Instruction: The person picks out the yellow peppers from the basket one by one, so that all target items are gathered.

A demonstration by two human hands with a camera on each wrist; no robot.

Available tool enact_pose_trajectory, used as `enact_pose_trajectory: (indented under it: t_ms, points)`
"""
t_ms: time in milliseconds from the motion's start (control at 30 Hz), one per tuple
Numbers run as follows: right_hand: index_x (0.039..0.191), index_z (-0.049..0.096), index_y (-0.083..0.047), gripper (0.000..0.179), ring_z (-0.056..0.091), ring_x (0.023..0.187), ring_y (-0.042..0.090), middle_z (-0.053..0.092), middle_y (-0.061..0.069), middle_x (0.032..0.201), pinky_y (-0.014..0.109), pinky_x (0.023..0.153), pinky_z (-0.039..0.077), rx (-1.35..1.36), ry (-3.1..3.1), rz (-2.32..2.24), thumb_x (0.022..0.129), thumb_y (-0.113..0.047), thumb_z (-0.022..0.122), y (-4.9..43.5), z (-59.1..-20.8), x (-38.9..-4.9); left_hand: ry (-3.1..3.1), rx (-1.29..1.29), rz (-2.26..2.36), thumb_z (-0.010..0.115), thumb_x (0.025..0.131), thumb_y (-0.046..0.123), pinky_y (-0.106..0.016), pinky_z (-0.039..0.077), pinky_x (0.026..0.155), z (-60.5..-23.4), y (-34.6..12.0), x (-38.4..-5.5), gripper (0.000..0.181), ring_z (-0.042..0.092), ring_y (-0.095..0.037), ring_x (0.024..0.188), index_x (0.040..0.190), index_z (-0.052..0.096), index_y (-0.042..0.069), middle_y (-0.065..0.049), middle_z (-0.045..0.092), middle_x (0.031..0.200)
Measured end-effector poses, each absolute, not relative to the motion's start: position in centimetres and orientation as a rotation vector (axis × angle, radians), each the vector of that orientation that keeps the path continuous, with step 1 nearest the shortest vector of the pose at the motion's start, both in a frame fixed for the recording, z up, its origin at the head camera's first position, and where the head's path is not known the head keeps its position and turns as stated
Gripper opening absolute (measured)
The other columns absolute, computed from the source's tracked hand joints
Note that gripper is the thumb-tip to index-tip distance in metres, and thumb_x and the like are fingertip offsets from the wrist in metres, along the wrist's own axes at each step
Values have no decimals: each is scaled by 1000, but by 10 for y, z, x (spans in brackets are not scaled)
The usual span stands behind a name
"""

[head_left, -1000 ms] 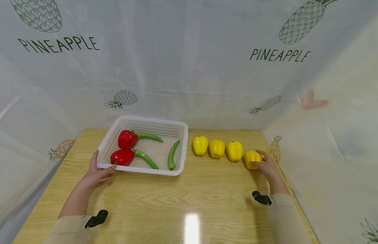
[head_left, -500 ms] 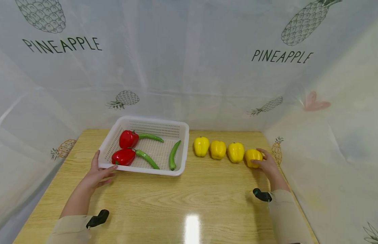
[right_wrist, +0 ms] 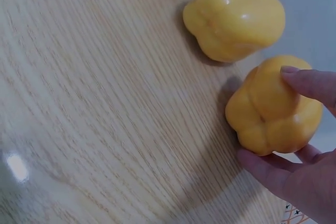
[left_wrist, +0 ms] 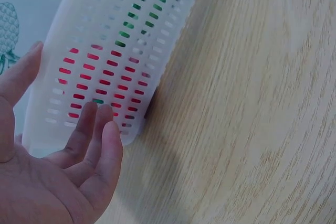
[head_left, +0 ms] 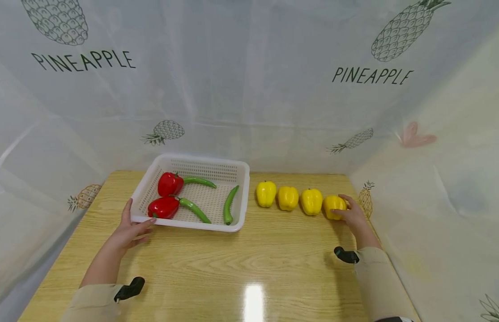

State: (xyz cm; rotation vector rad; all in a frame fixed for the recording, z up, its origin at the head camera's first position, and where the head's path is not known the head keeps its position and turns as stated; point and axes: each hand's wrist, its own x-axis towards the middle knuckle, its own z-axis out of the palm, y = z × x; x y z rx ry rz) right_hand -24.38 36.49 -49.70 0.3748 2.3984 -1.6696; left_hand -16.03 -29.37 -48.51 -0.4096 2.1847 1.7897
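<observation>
My right hand point(head_left: 351, 218) grips the yellow bell pepper point(head_left: 333, 206) at the right end of a row, thumb on one side and fingers on the other. In the right wrist view this bell pepper point(right_wrist: 268, 108) stands close beside its neighbour point(right_wrist: 233, 17). At the front left corner of a white plastic basket point(head_left: 211, 226), my left hand point(head_left: 126, 230) rests with spread fingers against rim and wall. The left wrist view has its loosely bent fingers point(left_wrist: 111, 140) at the slotted wall. Inside the basket lie two red bell peppers point(head_left: 164, 207) and three green chili peppers point(head_left: 229, 205).
Three more yellow bell peppers point(head_left: 266, 193) stand in line between basket and right hand. The wooden table point(head_left: 217, 273) ends at a pale curtain point(head_left: 233, 89) printed with pineapples, behind and on both sides.
My right hand has shifted the end yellow bell pepper slightly toward the back, nearer in line with the others. The left hand stays at the basket corner. The head view has shifted slightly.
</observation>
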Motion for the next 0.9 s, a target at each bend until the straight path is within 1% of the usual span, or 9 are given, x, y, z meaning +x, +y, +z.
enact_pose_trajectory:
  t_ms: [333, 567, 667, 733, 800, 833, 900]
  points:
    - [156, 10, -9, 79, 30, 131, 51, 8, 37, 151, 57, 101, 40, 365, 2373, -1687, 96, -6, 61, 366, -502, -250, 2098, -426, 1872, 66, 95, 26, -39, 55, 80, -483, -292, -162, 113, 63, -22, 96, 144, -35, 38, -31, 23, 143]
    - [157, 7, -9, 79, 31, 131, 51, 7, 38, 151, 57, 100, 40, 338, 2377, -1667, 97, -8, 60, 364, -500, -253, 2022, -475, 1929, 66, 94, 23, -35, 55, 80, -478, -290, -163, 113, 64, -20, 96, 143, -34, 39, -31, 4, 153]
    - [157, 6, -8, 80, 29, 132, 52, 5, 38, 152, 58, 101, 39, 325, 2388, -1643, 97, -7, 59, 362, -498, -254, 2053, -498, 1911, 66, 94, 23, -36, 56, 80, -475, -288, -162, 113, 64, -19, 93, 144, -34, 37, -32, 8, 151]
    - [157, 6, -9, 80, 26, 134, 53, 3, 37, 152, 60, 102, 37, 306, 2428, -1587, 98, -9, 60, 361, -496, -255, 2117, -508, 1863, 66, 94, 26, -39, 55, 80, -474, -287, -162, 113, 63, -24, 95, 146, -33, 34, -32, 15, 148]
    - [157, 7, -9, 81, 21, 135, 54, 3, 37, 153, 62, 104, 33, 291, 2499, -1493, 97, -13, 61, 360, -492, -256, 2193, -507, 1795, 66, 94, 29, -46, 54, 84, -472, -287, -161, 112, 60, -35, 102, 147, -33, 29, -34, 20, 145]
    - [157, 8, -9, 81, 18, 136, 55, 3, 36, 153, 64, 104, 30, 283, 2527, -1450, 97, -15, 62, 360, -490, -256, 2227, -502, 1762, 65, 94, 31, -51, 52, 86, -471, -288, -161, 111, 56, -42, 108, 147, -33, 26, -35, 19, 145]
    - [157, 10, -8, 81, 13, 137, 56, 4, 36, 153, 67, 105, 25, 254, 2596, -1352, 96, -18, 63, 359, -485, -256, 2295, -486, 1687, 64, 94, 33, -59, 46, 92, -469, -290, -160, 112, 41, -51, 123, 147, -33, 19, -37, 14, 148]
